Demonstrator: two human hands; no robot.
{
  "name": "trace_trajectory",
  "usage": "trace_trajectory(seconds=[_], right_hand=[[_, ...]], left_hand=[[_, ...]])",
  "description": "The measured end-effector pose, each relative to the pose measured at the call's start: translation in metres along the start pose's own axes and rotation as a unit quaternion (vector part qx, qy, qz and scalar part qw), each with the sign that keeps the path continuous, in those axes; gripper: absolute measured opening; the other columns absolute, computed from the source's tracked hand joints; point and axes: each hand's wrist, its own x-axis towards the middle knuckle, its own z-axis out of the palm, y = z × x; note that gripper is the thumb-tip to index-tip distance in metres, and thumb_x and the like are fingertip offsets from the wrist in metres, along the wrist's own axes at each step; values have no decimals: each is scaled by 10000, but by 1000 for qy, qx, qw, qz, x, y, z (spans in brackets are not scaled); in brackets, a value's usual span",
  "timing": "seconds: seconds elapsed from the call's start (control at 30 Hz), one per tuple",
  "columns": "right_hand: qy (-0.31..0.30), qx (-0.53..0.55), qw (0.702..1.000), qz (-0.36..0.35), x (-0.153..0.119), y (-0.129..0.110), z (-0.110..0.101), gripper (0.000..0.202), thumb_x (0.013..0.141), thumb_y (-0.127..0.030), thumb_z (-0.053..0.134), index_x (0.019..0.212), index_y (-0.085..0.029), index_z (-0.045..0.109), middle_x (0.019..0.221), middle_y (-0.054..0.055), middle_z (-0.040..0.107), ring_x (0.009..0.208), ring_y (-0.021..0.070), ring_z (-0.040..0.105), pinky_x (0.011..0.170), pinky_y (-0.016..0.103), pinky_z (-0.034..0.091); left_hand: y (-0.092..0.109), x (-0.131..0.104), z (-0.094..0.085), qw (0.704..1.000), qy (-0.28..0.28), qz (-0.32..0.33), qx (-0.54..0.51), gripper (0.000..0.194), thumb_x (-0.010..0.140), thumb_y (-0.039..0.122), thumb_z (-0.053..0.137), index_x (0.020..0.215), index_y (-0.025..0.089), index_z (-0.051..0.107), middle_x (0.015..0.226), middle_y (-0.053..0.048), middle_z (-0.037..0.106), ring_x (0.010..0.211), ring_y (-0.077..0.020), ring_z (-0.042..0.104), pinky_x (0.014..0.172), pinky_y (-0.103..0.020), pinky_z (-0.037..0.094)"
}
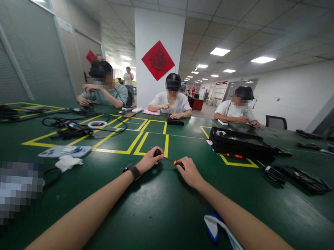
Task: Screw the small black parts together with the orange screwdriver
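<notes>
My right hand (pixel 190 172) is closed round the orange-and-black handle of a screwdriver (pixel 176 163). Its thin shaft points left, and the tip reaches close to my left hand (pixel 149 161). Between the fingers and thumb of that hand is a small black part (pixel 157 153), too small to name; whether the tip touches it I cannot tell. A dark band (pixel 132 171) circles my left wrist. Both hands are low over the green table (pixel 149 211), just in front of the yellow tape lines.
Black trays (pixel 240 143) are stacked to the right, beside a black part-filled case (pixel 303 179). Cables (pixel 70 124), a light blue phone (pixel 65 151) and a crumpled tissue (pixel 68 164) lie left. A blue-and-white cloth (pixel 228 236) is under my right forearm. Three people sit across the table.
</notes>
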Motion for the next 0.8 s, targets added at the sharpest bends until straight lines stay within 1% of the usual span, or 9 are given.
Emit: trace_trajectory(seconds=[0.07, 0.13, 0.33, 0.53, 0.8], right_hand=[[-4, 1, 1000, -11, 0, 0, -1, 146, 815, -244, 458, 871, -172, 572, 898, 55, 534, 884, 164, 470, 811, 326, 370], [-4, 15, 1000, -14, -1, -2, -3, 133, 803, -239, 481, 886, -176, 563, 887, 46, 543, 858, 157, 483, 787, 308, 379], [-6, 41, 999, 0, -3, -7, -8, 152, 783, -223, 498, 924, -202, 550, 871, 21, 580, 805, 147, 524, 742, 282, 392], [-1, 53, 999, 0, -3, -8, -8, 153, 775, -220, 497, 916, -201, 551, 855, 16, 590, 790, 143, 532, 738, 273, 392], [-4, 60, 998, -1, -3, -10, -9, 157, 770, -212, 497, 914, -195, 556, 833, 19, 589, 778, 145, 532, 736, 276, 393]], left_hand=[[0, 0, -1, 1000, 1, 5, 9, 214, 696, 337, 556, 842, 185, 522, 730, 22, 535, 649, -105, 496, 613, -228, 398], [1, -1, -2, 1000, -3, 11, 17, 226, 688, 341, 571, 845, 185, 522, 759, 18, 532, 670, -106, 490, 613, -224, 397], [2, -2, -4, 999, -15, 21, 24, 250, 714, 362, 556, 887, 187, 509, 810, 6, 529, 705, -112, 489, 628, -228, 404], [1, -1, -4, 999, -12, 17, 26, 278, 706, 381, 564, 892, 184, 506, 813, 4, 526, 707, -114, 491, 623, -229, 410], [-1, 0, -4, 999, 7, 19, 31, 277, 686, 377, 583, 869, 180, 521, 817, 4, 544, 729, -119, 501, 664, -242, 410]])
